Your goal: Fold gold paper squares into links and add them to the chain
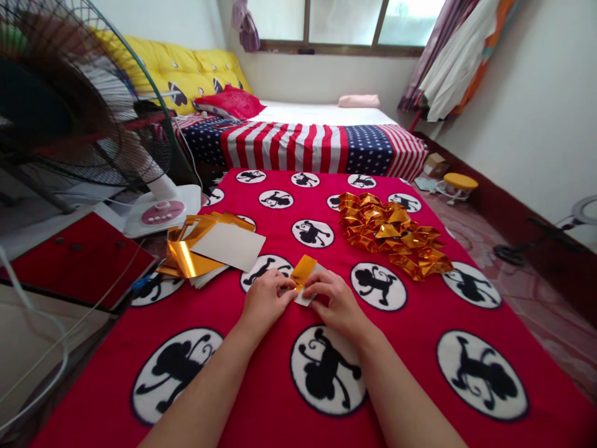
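Note:
Between my hands, on the red patterned cloth (261, 218), is a small sheet of gold foil paper (305, 267) with a white back, partly folded over. My left hand (270, 292) pinches its left edge with curled fingers. On the other side, my right hand (333, 297) has its thumb and fingertips closed on the paper's right part. My fingers hide some of the folds. Farther right lies a cluster of folded gold paper pieces (392, 230). A loose stack of gold and white sheets (228, 244) rests to the left of my hands.
A fan (161, 180) stands close by on the left, beside a red board (79, 255). Beyond the table, a bed (298, 146) with a striped and starred cover sits under the window. A yellow stool (459, 182) is on the floor at right.

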Tool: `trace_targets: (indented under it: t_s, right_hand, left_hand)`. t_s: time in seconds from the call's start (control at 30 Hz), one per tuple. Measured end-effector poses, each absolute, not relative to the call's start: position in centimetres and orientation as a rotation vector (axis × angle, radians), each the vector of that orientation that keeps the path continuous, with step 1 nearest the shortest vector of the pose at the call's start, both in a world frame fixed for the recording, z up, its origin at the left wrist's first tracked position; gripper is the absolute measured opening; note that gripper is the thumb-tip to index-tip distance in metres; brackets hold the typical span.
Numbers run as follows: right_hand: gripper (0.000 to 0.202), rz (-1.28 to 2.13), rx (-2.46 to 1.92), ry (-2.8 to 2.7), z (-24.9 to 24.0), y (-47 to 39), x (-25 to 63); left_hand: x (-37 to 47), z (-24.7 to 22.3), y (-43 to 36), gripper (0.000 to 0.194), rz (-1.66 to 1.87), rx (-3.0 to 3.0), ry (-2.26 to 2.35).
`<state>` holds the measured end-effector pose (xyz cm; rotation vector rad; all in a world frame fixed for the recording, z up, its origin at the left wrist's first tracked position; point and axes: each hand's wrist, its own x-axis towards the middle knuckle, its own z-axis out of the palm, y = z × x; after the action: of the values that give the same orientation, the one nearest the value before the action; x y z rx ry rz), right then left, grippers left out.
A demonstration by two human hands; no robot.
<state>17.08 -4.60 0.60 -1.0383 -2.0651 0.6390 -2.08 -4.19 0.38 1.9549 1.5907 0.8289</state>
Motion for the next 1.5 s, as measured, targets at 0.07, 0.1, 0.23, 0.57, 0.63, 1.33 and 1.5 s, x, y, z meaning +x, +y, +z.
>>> trace_targets:
  t_s: [0.07,0.1,0.23,0.57,0.63,1.33,1.5]
  right_hand:
    - [0.024,0.648,-1.005,-2.070,0.5,-4.5,17.2]
    - [0.024,0.649,-0.994,-2.073,0.4,-4.4,17.3]
    - [0.017,0.652,-0.987,-2.080,0.3,-4.3,17.5]
    - [0.007,0.574,-1.203,-2.022,1.0,-4.9,16.7]
    - [0.007,0.540,-1.304,-1.976,1.1,-5.2,16.2]
    - [0.016,0.364,-1.619,-1.852,0.6,-5.3,14.4]
    - [0.017,0.357,-1.629,-1.852,0.5,-5.2,14.4]
  left_hand:
    - [-2.2,0.4,-4.1,0.010,0.805,1.948,1.582]
    - [-2.3,0.4,-4.1,0.011,0.794,1.948,1.574]
    - [-2.5,0.6,-3.9,0.014,0.757,1.940,1.531]
    - [-2.6,1.2,-3.8,0.016,0.715,1.938,1.506]
    - [-2.6,1.1,-3.8,0.016,0.719,1.939,1.502]
    - [-2.5,1.4,-3.8,0.014,0.684,1.999,1.516]
    - [-1.6,1.5,-4.2,0.013,0.734,1.964,1.653]
